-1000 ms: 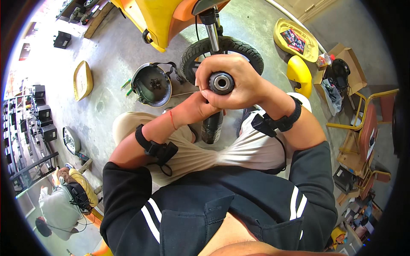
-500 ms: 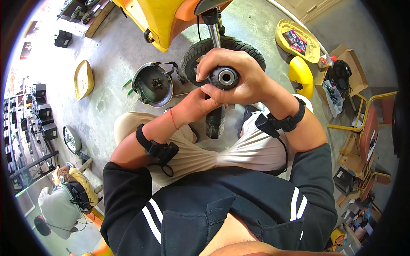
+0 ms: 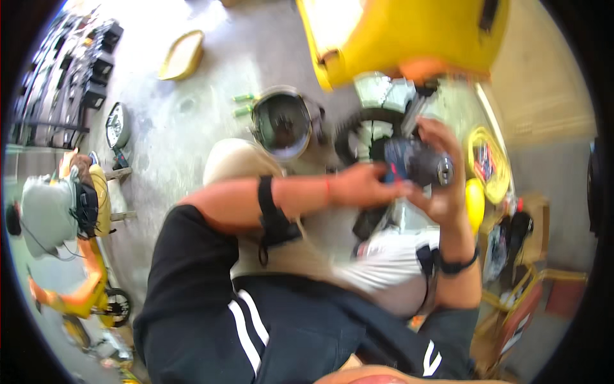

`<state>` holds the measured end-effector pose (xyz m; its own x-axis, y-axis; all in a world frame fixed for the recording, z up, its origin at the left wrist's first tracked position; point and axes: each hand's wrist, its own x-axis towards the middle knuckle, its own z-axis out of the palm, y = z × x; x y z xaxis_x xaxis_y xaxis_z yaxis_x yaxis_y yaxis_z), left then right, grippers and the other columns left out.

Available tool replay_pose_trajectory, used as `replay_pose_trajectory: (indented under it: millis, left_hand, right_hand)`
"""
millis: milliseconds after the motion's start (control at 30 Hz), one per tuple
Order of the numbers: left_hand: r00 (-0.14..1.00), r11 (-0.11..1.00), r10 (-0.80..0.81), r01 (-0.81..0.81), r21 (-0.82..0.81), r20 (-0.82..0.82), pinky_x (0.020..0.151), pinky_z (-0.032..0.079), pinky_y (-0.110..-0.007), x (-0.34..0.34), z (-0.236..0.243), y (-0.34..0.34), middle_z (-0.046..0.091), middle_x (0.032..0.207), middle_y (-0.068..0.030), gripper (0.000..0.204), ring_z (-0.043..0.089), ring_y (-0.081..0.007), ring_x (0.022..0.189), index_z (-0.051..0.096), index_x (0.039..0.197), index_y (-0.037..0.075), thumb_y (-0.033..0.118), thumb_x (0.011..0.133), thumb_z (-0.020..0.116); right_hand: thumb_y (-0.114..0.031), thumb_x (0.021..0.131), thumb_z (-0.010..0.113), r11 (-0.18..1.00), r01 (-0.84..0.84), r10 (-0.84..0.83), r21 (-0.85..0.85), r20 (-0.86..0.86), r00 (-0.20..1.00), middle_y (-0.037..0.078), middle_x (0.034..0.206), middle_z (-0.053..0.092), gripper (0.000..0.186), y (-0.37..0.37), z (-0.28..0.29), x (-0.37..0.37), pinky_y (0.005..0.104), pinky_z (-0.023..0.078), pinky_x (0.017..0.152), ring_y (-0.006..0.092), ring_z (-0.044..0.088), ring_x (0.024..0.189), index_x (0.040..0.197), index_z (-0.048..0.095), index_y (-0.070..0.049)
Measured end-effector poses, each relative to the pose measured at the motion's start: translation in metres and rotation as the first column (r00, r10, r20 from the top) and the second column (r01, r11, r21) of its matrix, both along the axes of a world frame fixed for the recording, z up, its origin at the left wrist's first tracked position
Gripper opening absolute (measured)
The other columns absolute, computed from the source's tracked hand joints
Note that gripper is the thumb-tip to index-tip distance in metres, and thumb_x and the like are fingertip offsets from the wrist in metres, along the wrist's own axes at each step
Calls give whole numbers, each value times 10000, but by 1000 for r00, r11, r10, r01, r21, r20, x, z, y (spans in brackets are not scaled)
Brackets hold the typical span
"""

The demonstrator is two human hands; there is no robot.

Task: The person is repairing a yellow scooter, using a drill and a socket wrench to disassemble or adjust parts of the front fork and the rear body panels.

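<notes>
A blue-and-black tool with red trim and a silver-centred round end (image 3: 419, 160), apparently a drill, lies sideways in my hands, blurred. My right hand (image 3: 441, 192) is curled round it, fingers reaching above and thumb below. My left hand (image 3: 368, 185) meets its near left side with bent fingers; their grip is smeared by motion. Behind the tool stand the scooter's dark front wheel (image 3: 348, 137) and fork beneath yellow-orange bodywork (image 3: 409, 32). A helmet-like dark bowl (image 3: 281, 125) sits on the floor left of the wheel, beside green-handled tools (image 3: 243, 110).
A yellow tray (image 3: 182, 54) lies upper left. A metal rack with black boxes (image 3: 96, 64) lines the far left, above another person (image 3: 48, 211) and an orange-yellow scooter (image 3: 89, 281). At right are yellow parts (image 3: 474, 205), a cardboard box (image 3: 531, 237) and a chair (image 3: 563, 294).
The view has swung, shifting the scooter rightward in it. My hands have moved right, and the round end they held facing up is tilted sideways, showing the blue body.
</notes>
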<state>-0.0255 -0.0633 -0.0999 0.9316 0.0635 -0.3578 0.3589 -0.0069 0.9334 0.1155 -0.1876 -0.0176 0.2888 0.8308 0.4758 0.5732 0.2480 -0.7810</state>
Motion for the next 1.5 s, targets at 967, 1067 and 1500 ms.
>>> replay_pose_trajectory:
  millis: [967, 1067, 1500]
  left_hand:
    - [777, 881, -440, 278, 383, 450, 873, 535, -413, 12, 64, 70, 720, 1035, -188, 412, 686, -353, 979, 710, 1057, 80, 256, 703, 826]
    - [779, 939, -297, 133, 317, 553, 920, 520, -414, 3, 67, 83, 682, 1114, -215, 496, 653, -400, 1047, 613, 1181, 9, 81, 721, 785]
    - [725, 317, 630, 86, -944, 278, 1146, 388, -427, 1, 81, 107, 593, 1257, -129, 302, 558, -251, 1192, 547, 1220, -28, -56, 942, 435]
  right_hand:
    - [-261, 971, 578, 883, -140, -332, -448, -808, 487, 81, 1198, 616, 389, -40, -74, -27, 363, 495, 975, 200, 600, 1105, 1312, 530, -80]
    - [-210, 961, 591, 939, -74, -239, -336, -790, 565, 97, 1158, 627, 363, -23, -76, -26, 367, 504, 960, 211, 614, 1069, 1286, 540, -55]
    - [-89, 818, 727, 980, 195, -49, 26, -928, 370, 113, 858, 629, 287, -10, -18, -34, 409, 556, 795, 272, 667, 841, 1054, 570, -39]
